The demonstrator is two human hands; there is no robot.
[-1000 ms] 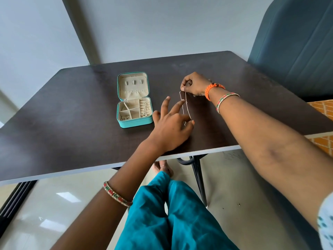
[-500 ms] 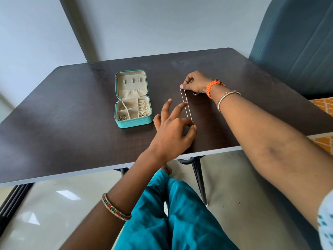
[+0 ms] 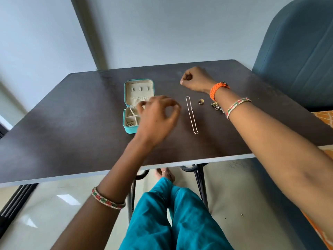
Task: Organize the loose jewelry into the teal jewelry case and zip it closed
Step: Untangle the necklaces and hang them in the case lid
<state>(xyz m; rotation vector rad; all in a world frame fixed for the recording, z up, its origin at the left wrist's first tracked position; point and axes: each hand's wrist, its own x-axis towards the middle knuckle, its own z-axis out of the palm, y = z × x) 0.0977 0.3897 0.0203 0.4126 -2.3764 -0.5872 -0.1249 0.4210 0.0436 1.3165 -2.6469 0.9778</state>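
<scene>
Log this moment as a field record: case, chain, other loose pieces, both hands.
case: teal jewelry case open on the table, small pieces in its front-left compartment
chain: silver chain lies stretched out on the table, right of the case, untouched
other loose pieces: ring; small cluster by the right wrist
left hand: blurred, above the case, holding nothing visible
right hand: curled, beyond the chain; contents not visible
</scene>
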